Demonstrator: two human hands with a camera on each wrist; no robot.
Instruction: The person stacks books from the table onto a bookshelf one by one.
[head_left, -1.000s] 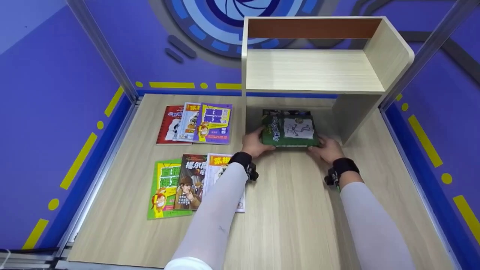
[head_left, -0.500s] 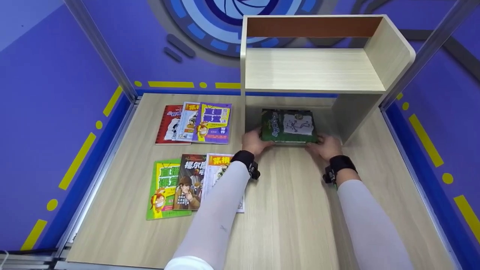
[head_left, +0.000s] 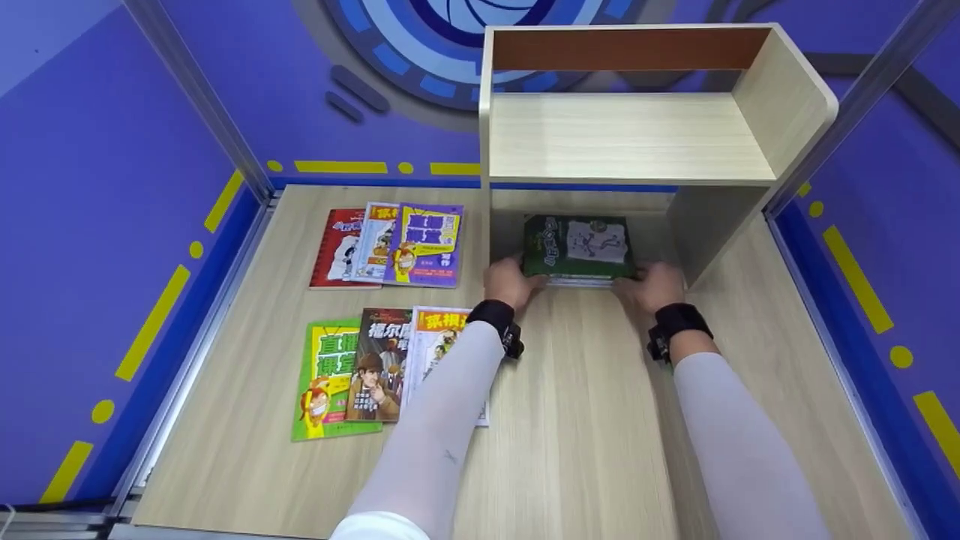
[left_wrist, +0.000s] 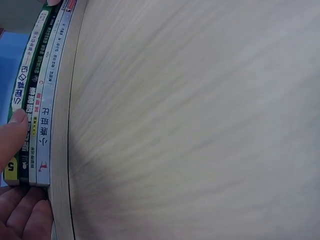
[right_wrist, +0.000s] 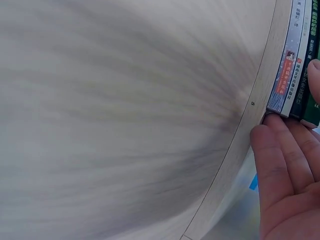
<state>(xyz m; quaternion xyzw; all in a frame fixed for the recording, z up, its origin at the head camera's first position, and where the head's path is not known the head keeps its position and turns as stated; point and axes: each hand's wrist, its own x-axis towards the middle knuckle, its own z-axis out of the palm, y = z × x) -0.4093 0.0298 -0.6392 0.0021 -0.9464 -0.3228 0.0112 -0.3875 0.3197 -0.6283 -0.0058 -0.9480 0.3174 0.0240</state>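
A stack of several books (left_wrist: pixel 42 90) lies flat in the lower bay of a pale wooden bookshelf (head_left: pixel 630 142). On top is a green book (head_left: pixel 570 259) with a white drawing on its cover; a dark spine and pale spines show below it. My left hand (head_left: pixel 510 281) holds the stack's left end, its thumb on the green book's spine and its fingers at the stack's end. My right hand (head_left: pixel 654 285) holds the other end likewise, thumb near the spines and fingers against the end. Both wrist views show the spines facing me, close to the board's front edge.
To the left on the table (head_left: pixel 585 420) lie two overlapping groups of books. The rear group has a red book (head_left: pixel 330 259) and a purple book (head_left: pixel 427 247); the front has a green-yellow book (head_left: pixel 326 390) and a brown one (head_left: pixel 375 382). The shelf's side panel (head_left: pixel 712 229) stands beside my right hand.
The green book has slid back over the dark book behind it, covering it. The stack's front edge has moved a little deeper into the bay, with both hands following.
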